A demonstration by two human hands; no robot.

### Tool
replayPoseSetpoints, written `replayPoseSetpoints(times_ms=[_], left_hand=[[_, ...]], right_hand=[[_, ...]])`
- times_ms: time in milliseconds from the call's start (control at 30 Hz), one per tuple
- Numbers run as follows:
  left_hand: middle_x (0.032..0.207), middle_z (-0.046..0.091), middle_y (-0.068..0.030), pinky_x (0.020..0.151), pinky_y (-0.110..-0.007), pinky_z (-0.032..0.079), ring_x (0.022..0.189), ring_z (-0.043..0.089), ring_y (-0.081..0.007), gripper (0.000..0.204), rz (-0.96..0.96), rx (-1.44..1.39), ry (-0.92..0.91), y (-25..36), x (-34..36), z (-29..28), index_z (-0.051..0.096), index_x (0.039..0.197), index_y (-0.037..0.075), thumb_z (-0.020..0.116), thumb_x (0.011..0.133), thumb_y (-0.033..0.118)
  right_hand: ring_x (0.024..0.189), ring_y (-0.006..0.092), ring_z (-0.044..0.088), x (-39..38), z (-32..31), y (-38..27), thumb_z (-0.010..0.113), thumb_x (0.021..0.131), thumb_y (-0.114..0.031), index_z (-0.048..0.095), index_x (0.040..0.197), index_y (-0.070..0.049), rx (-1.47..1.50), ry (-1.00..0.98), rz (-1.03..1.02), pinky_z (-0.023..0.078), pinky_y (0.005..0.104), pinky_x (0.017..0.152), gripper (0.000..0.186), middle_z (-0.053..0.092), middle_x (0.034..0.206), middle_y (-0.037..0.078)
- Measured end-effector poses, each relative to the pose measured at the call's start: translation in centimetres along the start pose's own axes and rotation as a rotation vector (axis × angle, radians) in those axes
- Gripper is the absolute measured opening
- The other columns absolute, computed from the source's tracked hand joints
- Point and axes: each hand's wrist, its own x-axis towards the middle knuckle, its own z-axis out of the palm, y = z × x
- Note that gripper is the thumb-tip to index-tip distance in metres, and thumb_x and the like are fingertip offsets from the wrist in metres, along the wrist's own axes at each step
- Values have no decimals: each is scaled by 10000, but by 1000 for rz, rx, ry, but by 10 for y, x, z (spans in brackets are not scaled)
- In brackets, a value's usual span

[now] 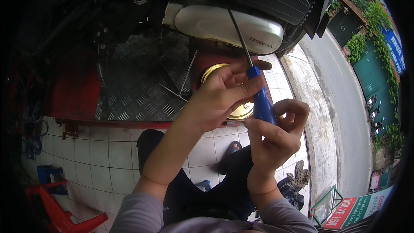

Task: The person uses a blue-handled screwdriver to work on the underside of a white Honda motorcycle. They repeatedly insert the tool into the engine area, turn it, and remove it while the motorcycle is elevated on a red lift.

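Observation:
A screwdriver (264, 102) with a blue handle and a long dark shaft points up and away from me. Its shaft passes in front of the silver side cover (207, 22) of a motorbike, and the tip is lost in the dark gap above it. My left hand (226, 92) is closed round the front of the handle, thumb on top near the collar. At the butt end, my right hand (278, 136) grips the handle between thumb and bent fingers. Below my left hand lies a round gold-coloured dish (242, 113), partly covered by it.
The motorbike stands over a red lift platform (71, 92) with a dark tread plate (138, 75). A thin metal T-shaped tool (189, 71) lies on it. At lower left are a red plastic stool (60, 211) and a blue stool (51, 174). Rags (297, 181) lie right; beyond runs a road (340, 90).

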Motion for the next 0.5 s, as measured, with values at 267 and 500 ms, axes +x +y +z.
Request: replayPoseSetpoints(times_ms=[267, 500], left_hand=[[1198, 585, -187, 974, -359, 494, 1102, 604, -244, 478, 96, -226, -51, -4, 0, 1, 371, 1397, -64, 524, 962, 60], [1274, 522, -197, 1012, -386, 462, 1199, 537, -254, 529, 86, -298, -182, -8, 5, 3, 347, 1412, -64, 531, 972, 164]], right_hand=[[870, 206, 643, -5, 0, 5, 777, 732, -242, 244, 1419, 56, 451, -96, 337, 548, 284, 664, 920, 461, 1241, 226], [698, 152, 607, -21, 6, 9, 655, 870, -186, 252, 1266, 82, 438, 7, 348, 477, 266, 543, 626, 543, 1005, 166]])
